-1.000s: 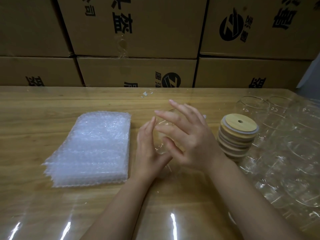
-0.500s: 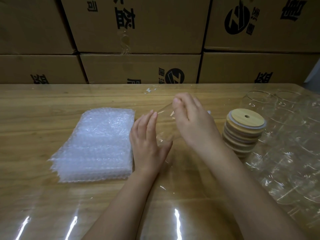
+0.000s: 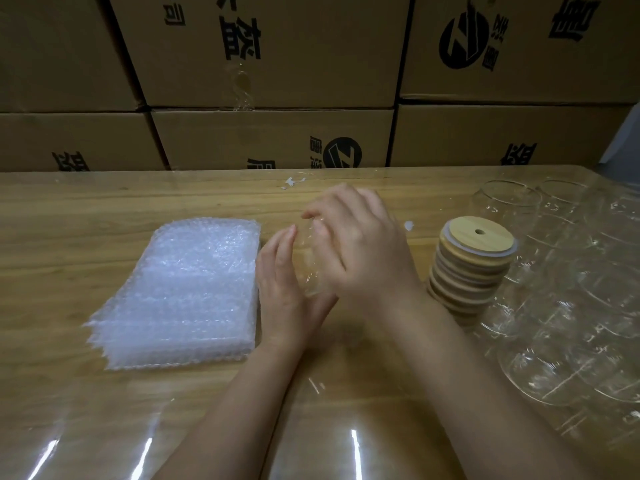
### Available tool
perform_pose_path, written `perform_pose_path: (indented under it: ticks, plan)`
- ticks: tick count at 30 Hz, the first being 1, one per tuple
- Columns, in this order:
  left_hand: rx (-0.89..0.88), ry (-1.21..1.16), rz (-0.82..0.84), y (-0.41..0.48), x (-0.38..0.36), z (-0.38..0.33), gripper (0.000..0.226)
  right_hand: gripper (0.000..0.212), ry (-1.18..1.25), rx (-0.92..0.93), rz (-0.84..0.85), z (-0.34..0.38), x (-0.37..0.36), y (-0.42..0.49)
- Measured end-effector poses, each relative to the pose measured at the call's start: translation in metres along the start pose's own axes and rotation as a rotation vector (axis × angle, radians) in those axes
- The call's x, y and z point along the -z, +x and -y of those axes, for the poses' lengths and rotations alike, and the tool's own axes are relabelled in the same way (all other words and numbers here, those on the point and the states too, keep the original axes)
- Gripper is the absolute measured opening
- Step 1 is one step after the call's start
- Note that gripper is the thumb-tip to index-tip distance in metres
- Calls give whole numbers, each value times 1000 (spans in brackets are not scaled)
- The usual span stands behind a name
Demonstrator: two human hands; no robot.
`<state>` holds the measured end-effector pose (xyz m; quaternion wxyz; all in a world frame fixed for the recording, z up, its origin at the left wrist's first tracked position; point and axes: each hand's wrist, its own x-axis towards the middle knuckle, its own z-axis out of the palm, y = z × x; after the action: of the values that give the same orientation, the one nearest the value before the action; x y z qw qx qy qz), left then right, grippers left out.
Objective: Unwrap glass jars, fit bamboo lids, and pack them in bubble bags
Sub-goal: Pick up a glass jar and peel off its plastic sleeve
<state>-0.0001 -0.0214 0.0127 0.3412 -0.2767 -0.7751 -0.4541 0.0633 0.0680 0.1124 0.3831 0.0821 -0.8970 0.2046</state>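
In the middle of the frame a clear jar (image 3: 310, 268) sits on the table (image 3: 86, 209) between two hands: the left hand (image 3: 284, 285) lies flat-fingered against its left side, and the right hand (image 3: 363, 251), a little blurred, curls over its far end and grips it. A stack of bubble bags (image 3: 187, 292) lies just left of the hands. At the right stands a pile of bamboo lids (image 3: 471, 268) beside more jars (image 3: 571, 306), with cardboard boxes (image 3: 311, 64) stacked along the top.
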Motion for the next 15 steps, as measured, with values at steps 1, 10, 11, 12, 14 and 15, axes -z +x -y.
perform_pose_path:
  ticks: [1,10,11,12,14,15]
  plan:
    - [46,-22,47,3,2,0,67,33,-10,96,-33,1,1,0]
    - [48,-307,157,-4,9,-8,82,22,254,220,-377,-13,-23,-8]
    - [55,-331,145,-5,7,-6,82,27,306,172,-389,-13,-26,-10]
    - [55,-349,131,-6,6,-4,81,32,364,128,-393,-12,-29,-11]
    - [66,-397,107,-7,4,0,79,38,515,37,-377,-8,-36,-15]
    - [83,-427,89,-8,3,2,79,40,610,-38,-350,-6,-39,-17]
